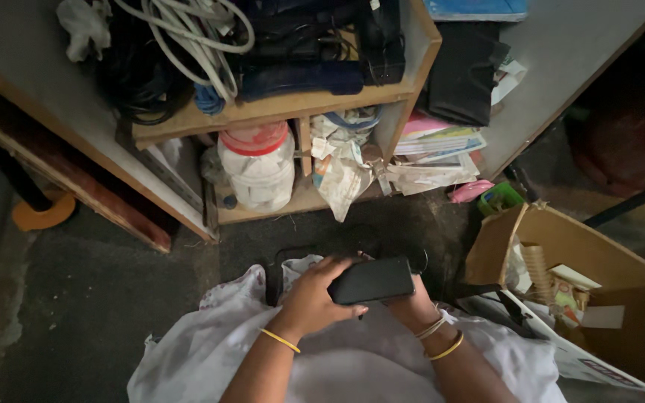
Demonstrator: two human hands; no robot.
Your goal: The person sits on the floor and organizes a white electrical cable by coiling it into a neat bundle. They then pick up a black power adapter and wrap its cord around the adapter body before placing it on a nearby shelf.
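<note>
A flat black rectangular case, about the size of a small pouch or phone, sits between both hands just above my lap. My left hand wraps its near end with the thumb underneath and fingers over the top. My right hand supports the far end from below and is mostly hidden by the case. Both wrists carry thin yellow bangles. White cloth covers my knees below the hands.
A low wooden shelf unit stands ahead, holding white cables, dark bags, a white plastic jar with a red lid and crumpled papers. An open cardboard box of odds and ends sits at right. The floor is dark.
</note>
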